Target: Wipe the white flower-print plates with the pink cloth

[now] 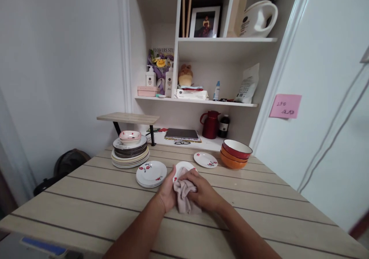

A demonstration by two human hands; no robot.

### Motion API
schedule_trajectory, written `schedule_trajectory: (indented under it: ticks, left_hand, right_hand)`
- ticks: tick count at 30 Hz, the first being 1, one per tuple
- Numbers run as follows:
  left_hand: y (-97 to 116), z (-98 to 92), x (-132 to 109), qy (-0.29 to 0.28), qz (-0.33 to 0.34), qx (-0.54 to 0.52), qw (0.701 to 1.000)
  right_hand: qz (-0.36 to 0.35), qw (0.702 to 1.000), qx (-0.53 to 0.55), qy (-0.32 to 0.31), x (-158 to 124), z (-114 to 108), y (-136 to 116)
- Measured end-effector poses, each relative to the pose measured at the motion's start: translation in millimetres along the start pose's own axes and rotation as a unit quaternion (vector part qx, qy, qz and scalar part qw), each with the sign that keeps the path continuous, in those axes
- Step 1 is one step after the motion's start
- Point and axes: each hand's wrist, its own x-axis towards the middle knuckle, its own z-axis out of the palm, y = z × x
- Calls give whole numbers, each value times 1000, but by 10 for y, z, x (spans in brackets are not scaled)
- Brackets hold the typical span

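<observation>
My left hand (168, 191) grips the left edge of a small white plate (184, 165) with red flowers, held above the table. A crumpled greyish-pink cloth (184, 197) is bunched in my right hand (203, 189) and pressed against the plate's face, with its lower end hanging down. The cloth and fingers hide much of the plate. Just left of my hands lies a short stack of matching flowered plates (151, 173). Behind them, to the right, a single flowered plate (205, 160) rests on the table.
At the left stands a tall plate stack (130, 157) topped by a pink bowl (130, 136), beside a small raised shelf (128, 117). Red and orange bowls (235, 157) are nested at the right. Behind are a laptop (182, 134), glasses (182, 142) and a red jug (210, 125).
</observation>
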Motion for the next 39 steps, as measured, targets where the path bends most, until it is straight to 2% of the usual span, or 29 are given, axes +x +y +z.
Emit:
schedule_trajectory:
  ticks: [6,10,15,18,20,22,25,29,33,39]
  left_hand:
    - [-44,9,13,-41,14,-19,999]
    - [-36,4,22,-37,31,-20,999]
    - [-10,-9,22,-62,52,-28,996]
    - [2,-10,12,-73,62,-37,995]
    - [9,-8,2,-57,70,-36,995]
    - [12,-3,-9,-30,71,-26,997]
    - [7,9,-22,-2,65,-11,998]
    - [1,32,-36,12,61,-5,998]
    - [7,48,-45,21,59,0,998]
    - [-26,30,-3,4,43,-5,999]
  right_hand:
    - [97,984,-96,118,25,57,210]
    - [171,962,-173,120,-26,7,325]
    - [210,948,-213,106,-41,-53,305]
    - [259,931,-212,148,-26,-128,267]
    - [284,916,-203,197,-30,-193,257]
    - [281,906,-189,255,-44,-251,257]
    - [232,899,-164,334,-60,-297,252]
    - [182,894,-153,380,-47,-276,208]
    - [169,894,-204,362,-36,-232,168]
    - [123,906,-358,188,-17,-107,152]
